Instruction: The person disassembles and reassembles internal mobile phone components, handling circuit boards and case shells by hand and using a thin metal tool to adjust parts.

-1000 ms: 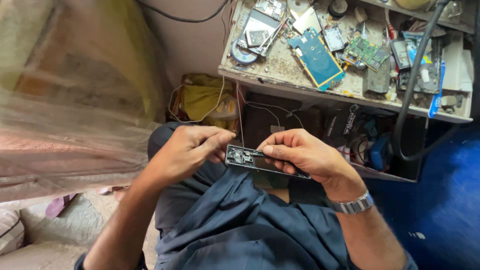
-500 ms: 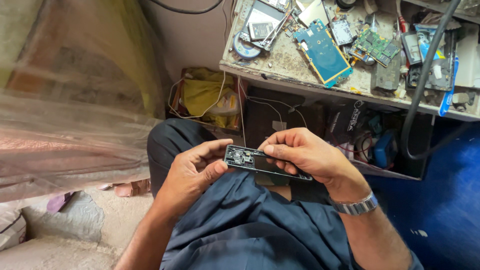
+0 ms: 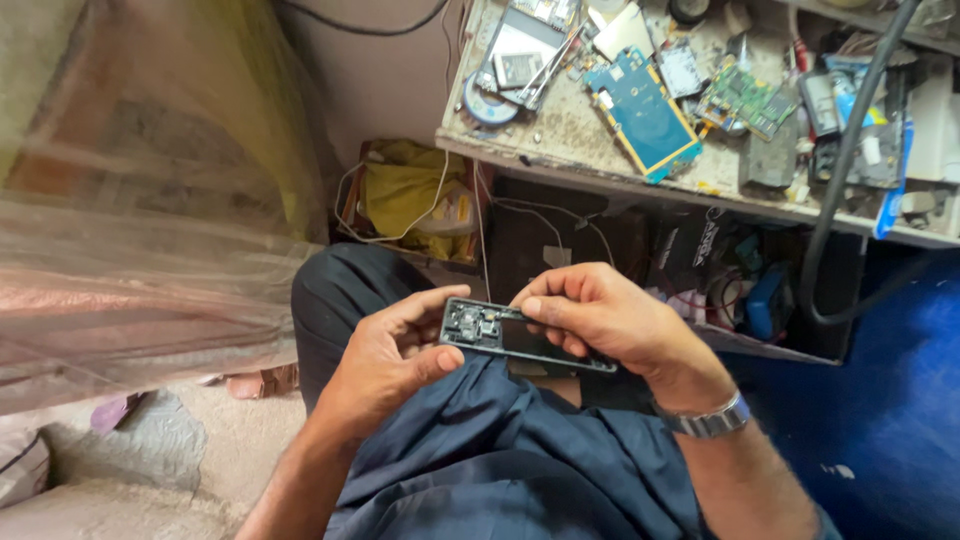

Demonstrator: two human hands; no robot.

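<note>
- Slippage was judged the main risk: the slim dark rectangular phone frame (image 3: 520, 337) was held only at its edges above the lap, so a loosened pinch could drop it.
- Its left end was cradled in the curled left hand (image 3: 395, 355).
- Its top edge was pinched by the right hand (image 3: 600, 315).

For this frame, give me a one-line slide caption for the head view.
Left hand and right hand hold an opened phone frame over the lap, below a cluttered workbench.
</note>
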